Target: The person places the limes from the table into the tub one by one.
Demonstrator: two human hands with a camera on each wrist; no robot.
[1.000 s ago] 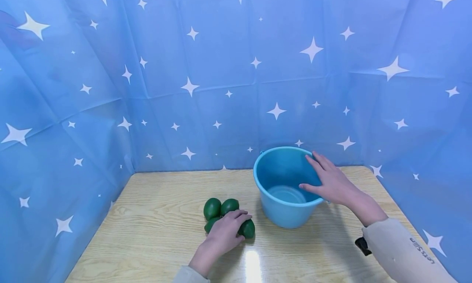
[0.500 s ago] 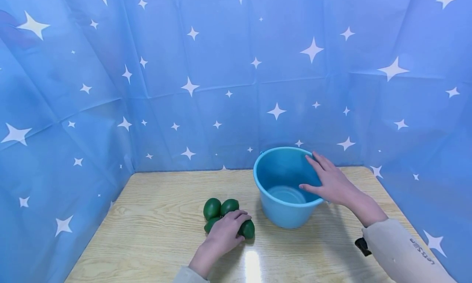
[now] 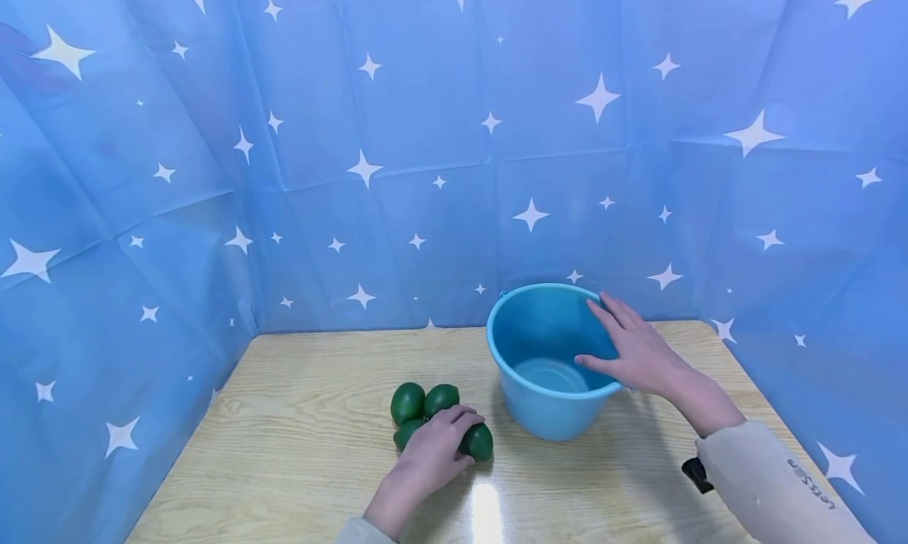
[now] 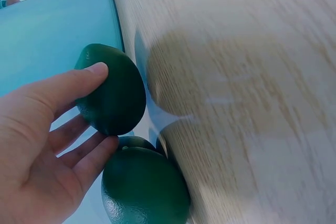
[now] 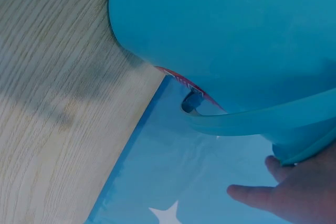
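Note:
A group of dark green, smooth, oval limes point(image 3: 407, 403) lies on the wooden table, left of a light blue bucket point(image 3: 549, 418). My left hand point(image 3: 434, 443) is over the group and pinches the nearest right lime point(image 3: 478, 441). In the left wrist view, my thumb lies across this lime point(image 4: 116, 95) and the fingers are behind it; another lime point(image 4: 147, 187) sits just below. My right hand point(image 3: 641, 355) rests at the bucket's right rim with its fingers spread. Two of its straight fingers point(image 5: 252, 195) show beyond the rim in the right wrist view.
The bucket's handle point(image 5: 252, 123) hangs along its outer side, near a red-edged label point(image 5: 181, 80). Blue cloth point(image 3: 440, 134) with white stars surrounds the back and sides of the table point(image 3: 298, 418).
The lime in my left hand has shifted very slightly to the right. My right hand and the bucket stay in place.

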